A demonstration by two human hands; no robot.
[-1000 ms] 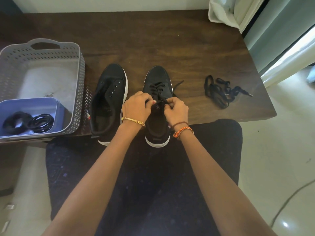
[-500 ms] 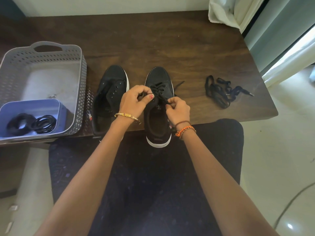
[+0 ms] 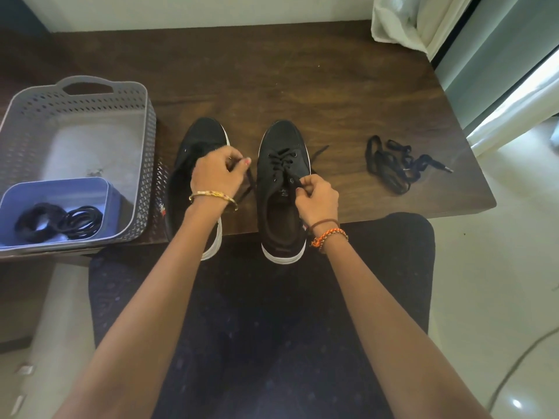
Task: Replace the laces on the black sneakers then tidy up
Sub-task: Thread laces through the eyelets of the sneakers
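Two black sneakers with white soles stand side by side at the near edge of the dark wooden table [image 3: 302, 71]. The right sneaker [image 3: 282, 152] has a black lace [image 3: 279, 160] threaded through its upper eyelets. My right hand [image 3: 316, 198] pinches one lace end just above the tongue. My left hand [image 3: 216, 173] pinches the other lace end, pulled out to the left over the left sneaker [image 3: 199, 140], whose eyelets show no lace. A loose black lace [image 3: 393, 164] lies in a heap on the table to the right.
A grey perforated basket [image 3: 145, 140] sits at the table's left. Inside it a blue tub [image 3: 99, 189] holds coiled black laces [image 3: 60, 222]. White cloth [image 3: 402, 22] hangs at the far right corner. My lap in dark fabric fills the foreground.
My left hand has drawn its lace end out to the left, away from the right sneaker. My right hand has stayed by the tongue, still pinching its end.
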